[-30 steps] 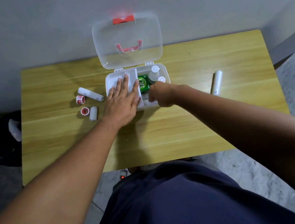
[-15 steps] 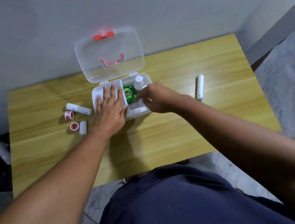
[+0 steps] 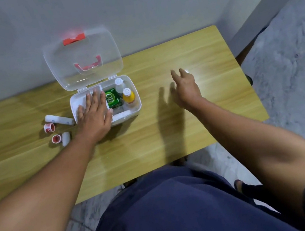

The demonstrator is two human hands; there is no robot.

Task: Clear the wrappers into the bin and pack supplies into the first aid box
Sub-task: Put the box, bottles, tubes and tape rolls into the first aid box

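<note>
Near the rear edge of the wooden tabletop (image 3: 171,132), the clear plastic first aid box (image 3: 135,90) stands with its hinged lid (image 3: 82,58) raised against the wall. Inside its right compartment sit a green carton (image 3: 113,99), a white-capped clear bottle (image 3: 119,84) and an orange bottle (image 3: 129,97).

The left hand (image 3: 94,115) lies flat, fingers spread, over the left compartment, bracing the box. The right hand (image 3: 185,85) hovers open and empty over the right half of the tabletop.

Toward the left edge, well apart from the right hand, lie two white gauze rolls (image 3: 59,120) and two red-cored tape rolls (image 3: 49,127).

Judged handling: the rolls are light, soft and liable to roll; grip across the middle. The thin-walled box should be lifted by its base.
</note>
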